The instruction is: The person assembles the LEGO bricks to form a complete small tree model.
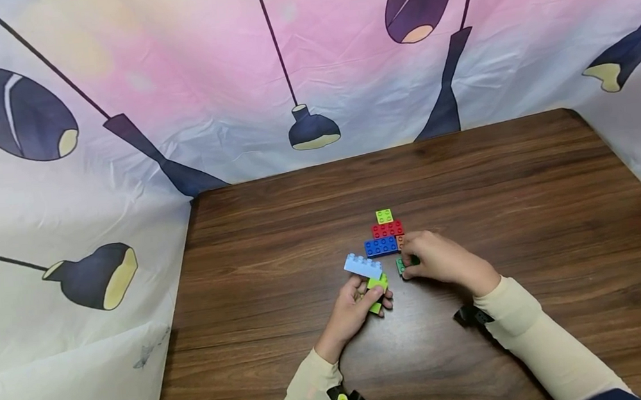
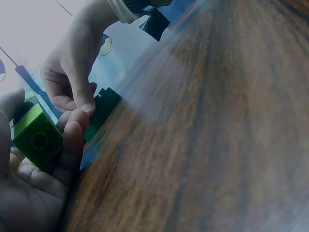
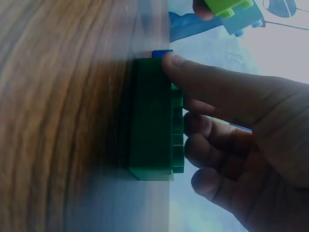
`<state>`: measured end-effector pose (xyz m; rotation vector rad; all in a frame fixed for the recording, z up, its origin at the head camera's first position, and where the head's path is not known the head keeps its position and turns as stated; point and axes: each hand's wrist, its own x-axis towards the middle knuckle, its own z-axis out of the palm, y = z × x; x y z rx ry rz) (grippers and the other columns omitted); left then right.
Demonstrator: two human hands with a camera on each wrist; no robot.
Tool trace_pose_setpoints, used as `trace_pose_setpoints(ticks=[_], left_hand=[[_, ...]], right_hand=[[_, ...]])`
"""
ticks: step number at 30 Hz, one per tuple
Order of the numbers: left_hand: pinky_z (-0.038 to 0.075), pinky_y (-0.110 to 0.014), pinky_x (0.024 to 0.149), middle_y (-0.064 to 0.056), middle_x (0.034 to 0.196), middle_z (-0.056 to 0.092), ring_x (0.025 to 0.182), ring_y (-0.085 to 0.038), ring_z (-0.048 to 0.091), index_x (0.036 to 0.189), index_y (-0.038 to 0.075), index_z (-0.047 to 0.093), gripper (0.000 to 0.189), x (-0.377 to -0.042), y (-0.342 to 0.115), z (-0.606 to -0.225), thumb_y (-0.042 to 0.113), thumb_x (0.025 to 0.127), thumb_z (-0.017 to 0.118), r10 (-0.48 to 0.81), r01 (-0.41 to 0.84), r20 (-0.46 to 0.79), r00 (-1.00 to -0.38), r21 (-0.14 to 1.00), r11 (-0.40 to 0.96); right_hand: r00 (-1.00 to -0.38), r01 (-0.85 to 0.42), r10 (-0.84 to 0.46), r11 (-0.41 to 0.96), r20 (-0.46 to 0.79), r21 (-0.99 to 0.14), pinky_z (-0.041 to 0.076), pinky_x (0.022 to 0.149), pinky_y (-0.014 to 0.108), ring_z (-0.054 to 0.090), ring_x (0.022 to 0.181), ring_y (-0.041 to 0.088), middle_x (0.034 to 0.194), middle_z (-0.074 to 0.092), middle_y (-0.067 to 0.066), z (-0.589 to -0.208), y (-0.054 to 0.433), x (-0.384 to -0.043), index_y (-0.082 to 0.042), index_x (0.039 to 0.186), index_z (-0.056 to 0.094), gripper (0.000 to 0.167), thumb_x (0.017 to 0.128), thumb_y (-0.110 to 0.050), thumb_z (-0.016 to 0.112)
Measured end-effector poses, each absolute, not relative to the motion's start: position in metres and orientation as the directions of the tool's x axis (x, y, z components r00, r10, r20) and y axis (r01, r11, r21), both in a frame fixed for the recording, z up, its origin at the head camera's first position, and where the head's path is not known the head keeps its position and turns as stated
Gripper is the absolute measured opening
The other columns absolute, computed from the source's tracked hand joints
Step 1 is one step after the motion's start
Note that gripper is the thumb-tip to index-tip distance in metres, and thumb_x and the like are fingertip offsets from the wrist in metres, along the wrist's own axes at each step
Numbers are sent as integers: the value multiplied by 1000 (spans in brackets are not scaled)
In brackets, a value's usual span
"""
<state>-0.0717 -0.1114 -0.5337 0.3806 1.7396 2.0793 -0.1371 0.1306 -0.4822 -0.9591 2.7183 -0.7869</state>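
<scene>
My left hand point(image 1: 356, 306) holds a small assembly of joined bricks. A light blue brick point(image 1: 363, 265) sticks out at its upper end, with a lime green brick point(image 1: 377, 282) below it; the fingers cover part of the rest. In the left wrist view, a lime brick point(image 2: 38, 136) shows between the thumb and fingers. My right hand point(image 1: 439, 259) pinches a dark green brick point(image 3: 153, 118) that lies studs up on the table. Its thumb point(image 3: 176, 62) is at one end of that brick, while the other fingers curl loosely beside the studs.
Just beyond the hands, a blue brick point(image 1: 381, 247), a red brick point(image 1: 387, 229) and a small lime brick point(image 1: 384, 216) lie close together on the wooden table point(image 1: 255, 245). An orange brick point(image 1: 400, 242) is partly hidden by the right hand. A printed cloth point(image 1: 245, 136) hangs behind.
</scene>
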Motion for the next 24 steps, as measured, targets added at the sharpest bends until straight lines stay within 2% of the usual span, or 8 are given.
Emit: trace_pose_setpoints(ticks=[8,13,21,24], left_hand=[[58,-22,67,-45,108,63,81,-9,70,133,-11,49,34,-71,-111,-533,15,112,53,466,-124,-44,-884,982,-142],[58,-21,67,-44,107,63,80,-9,70,135,-11,48,34,-72,-110,-533,13,112,53,471,-121,-41,-881,983,-141],[58,-22,67,-43,108,63,79,-9,69,135,-8,48,34,-72,-111,-532,15,112,54,473,-131,-54,-880,983,-132],[58,-22,66,-41,108,64,78,-10,68,135,-8,49,33,-72,-112,-533,16,112,54,469,-130,-54,-881,983,-131]], right_hand=[[-732,-545,-679,630,-54,-553,37,61,26,42,70,9,77,48,-5,-482,123,-129,-16,74,54,42,75,-9,96],[-714,-525,-693,626,-102,-577,34,61,26,40,67,8,72,45,-6,-479,125,-128,-15,76,53,43,75,0,93],[-660,-465,-747,485,-74,-741,34,60,25,36,64,5,72,47,-7,-476,134,-133,-13,89,60,23,91,-9,83],[-647,-461,-762,425,-34,-779,39,60,25,41,64,3,76,55,-10,-477,138,-136,-13,98,65,14,97,-16,79]])
